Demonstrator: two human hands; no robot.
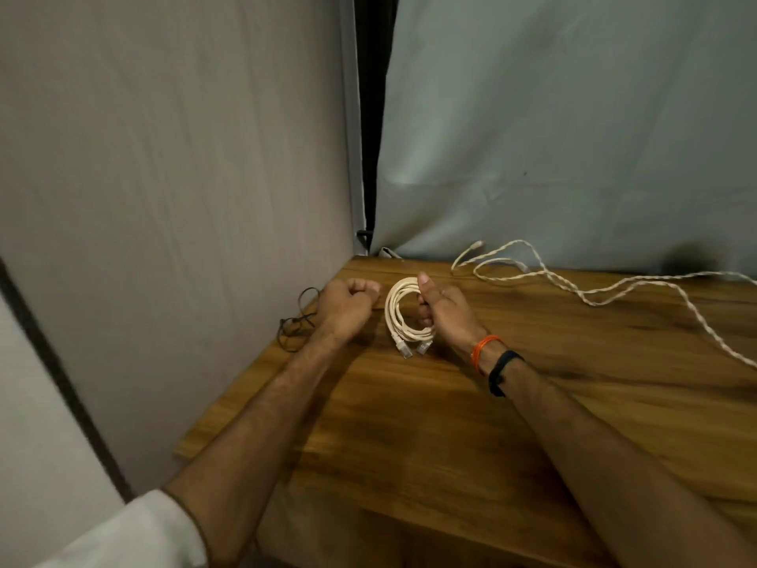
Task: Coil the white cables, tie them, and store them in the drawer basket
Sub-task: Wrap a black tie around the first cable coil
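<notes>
right hand (444,307) gripping a coiled white ethernet cable (403,317) upright over the wooden table (450,424), connectors hanging down; left hand (348,301) curling into a fist just beside the coil; a loose twisted white cable (573,280) lying behind.

On the table (450,424), toward its far left corner, the coiled cable (403,317) stands between the two hands: the left hand (348,303) just to its left, the right hand (444,311) gripping its right side, with the two plugs at the coil's near end down by the tabletop. Left of the left hand, a thin cord (297,321) lies at the table's left edge, against the fabric wall. Behind and to the right of the hands, a loose twisted cable (590,295) sprawls across the far side of the table, running off toward the right edge.
</notes>
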